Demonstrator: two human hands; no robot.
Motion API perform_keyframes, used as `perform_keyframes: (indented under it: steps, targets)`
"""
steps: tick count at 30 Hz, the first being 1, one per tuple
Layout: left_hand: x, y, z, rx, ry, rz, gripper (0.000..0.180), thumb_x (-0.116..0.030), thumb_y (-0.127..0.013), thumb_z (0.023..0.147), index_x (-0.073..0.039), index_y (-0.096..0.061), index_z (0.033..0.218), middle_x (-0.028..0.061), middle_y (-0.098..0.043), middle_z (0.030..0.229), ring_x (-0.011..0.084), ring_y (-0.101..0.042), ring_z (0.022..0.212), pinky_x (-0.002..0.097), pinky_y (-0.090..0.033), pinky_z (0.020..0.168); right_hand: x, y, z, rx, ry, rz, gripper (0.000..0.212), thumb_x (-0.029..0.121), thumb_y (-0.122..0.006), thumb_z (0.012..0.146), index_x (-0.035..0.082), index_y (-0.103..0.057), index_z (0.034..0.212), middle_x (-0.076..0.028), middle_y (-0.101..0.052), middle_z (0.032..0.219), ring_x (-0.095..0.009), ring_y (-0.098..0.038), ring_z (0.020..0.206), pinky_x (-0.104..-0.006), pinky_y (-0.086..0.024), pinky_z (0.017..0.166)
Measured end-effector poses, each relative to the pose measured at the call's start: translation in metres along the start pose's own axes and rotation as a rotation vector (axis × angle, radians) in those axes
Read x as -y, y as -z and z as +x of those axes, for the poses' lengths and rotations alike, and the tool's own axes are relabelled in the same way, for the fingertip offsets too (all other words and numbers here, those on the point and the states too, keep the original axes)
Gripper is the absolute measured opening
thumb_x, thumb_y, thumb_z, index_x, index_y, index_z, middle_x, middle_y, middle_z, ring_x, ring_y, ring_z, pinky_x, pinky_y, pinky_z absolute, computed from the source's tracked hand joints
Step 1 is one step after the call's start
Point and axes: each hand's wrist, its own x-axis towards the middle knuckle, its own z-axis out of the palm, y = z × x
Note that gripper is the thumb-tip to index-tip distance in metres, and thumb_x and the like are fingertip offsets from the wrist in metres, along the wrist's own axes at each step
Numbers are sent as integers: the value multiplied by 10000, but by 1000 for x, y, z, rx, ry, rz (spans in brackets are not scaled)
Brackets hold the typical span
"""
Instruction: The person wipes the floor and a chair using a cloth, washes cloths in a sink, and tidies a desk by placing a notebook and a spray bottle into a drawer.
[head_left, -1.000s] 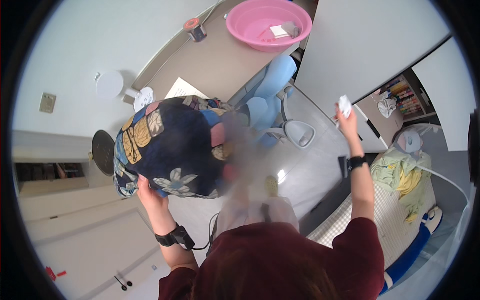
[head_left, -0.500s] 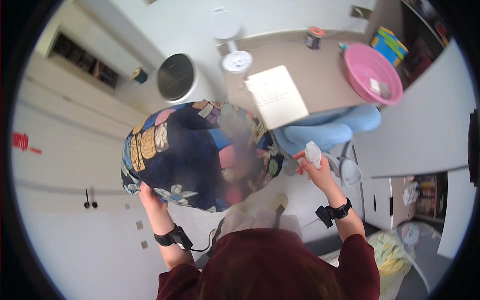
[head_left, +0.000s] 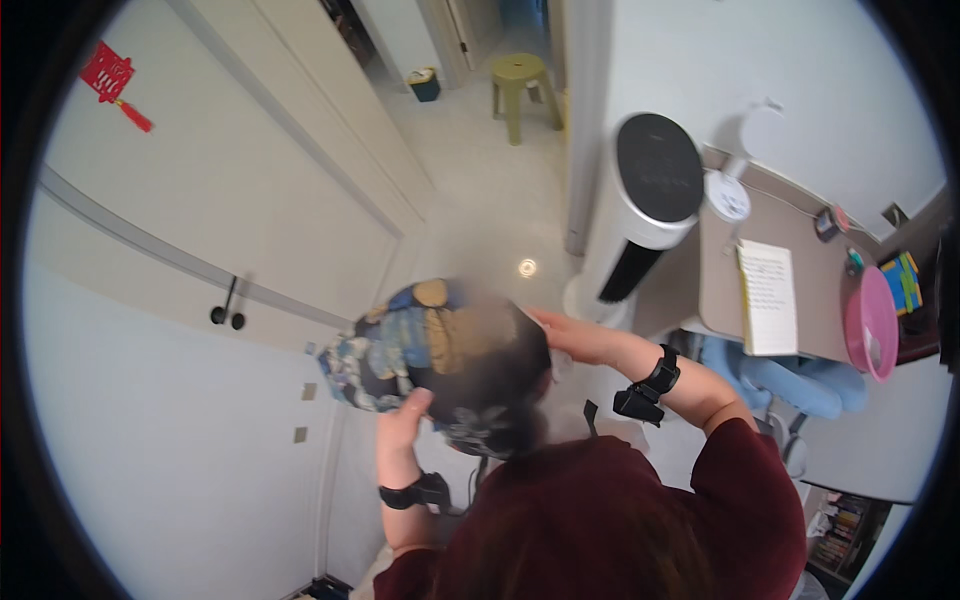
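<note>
A puffy, dark-blue cushion [head_left: 400, 345] with a patchwork flower print is in front of my body, partly blurred. My left hand [head_left: 403, 418] is closed on its near left edge, thumb on top of the cloth. My right hand [head_left: 575, 337] lies against its right side, with the fingertips hidden behind the fabric. Below that palm shows a crumpled white tissue [head_left: 560, 368], held in the same hand. Each of my wrists wears a black strap with a small box.
To the left stand white cabinet doors with a black handle [head_left: 228, 316]. A tall white appliance [head_left: 640, 230] is ahead right, beside a desk [head_left: 715, 295] with a notebook [head_left: 768, 300], lamp and pink basin [head_left: 872, 322]. A blue chair [head_left: 790, 385] is below. Farther off is a green stool [head_left: 518, 68].
My view has turned left, bringing the doorway and stool into sight. My right hand, earlier apart from the cushion with the tissue, has come against its right side. My left hand keeps its grip.
</note>
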Motion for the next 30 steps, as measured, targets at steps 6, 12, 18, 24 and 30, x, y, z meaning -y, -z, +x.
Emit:
perform_keyframes:
  steps: [6,12,18,24,30]
  targets:
    - [-7,1,118,313,-3,-87,405,-68,-543,782,-1,-478,1175,66,-547,1104,198,-523,991,325,-417,842,7,14,124,84,-22,362,714,194,-622,810,67,-208,1379,-84,-372,1332,-175,-361,1206,-321,-302,1000]
    - [-47,-33,248,360,-409,-45,354,-100,-493,855,-19,-463,1198,21,-535,1080,144,-503,927,287,-414,784,31,89,214,-285,88,285,629,49,-613,740,54,-323,1297,-70,-466,1230,-172,-452,1122,-324,-360,952]
    - [-150,-81,371,411,173,354,342,-196,-505,866,4,-507,1143,12,-551,936,108,-473,736,256,-394,618,90,190,309,-207,287,234,657,45,-561,684,13,-329,1298,-69,-455,1246,-163,-421,1148,-312,-316,978]
    - [-199,-109,482,350,7,217,359,-165,-494,833,7,-515,1148,36,-544,1130,180,-474,1050,298,-360,905,173,273,411,-227,211,152,604,82,-542,736,13,-331,1298,-67,-474,1218,-160,-433,1126,-301,-323,967]
    - [-232,-137,639,222,-357,-12,272,-151,-429,878,-21,-587,1058,97,-611,1032,202,-563,963,314,-430,841,218,392,514,-381,335,-229,499,126,-562,791,22,-377,1244,-68,-514,1164,-135,-487,1027,-285,-385,890]
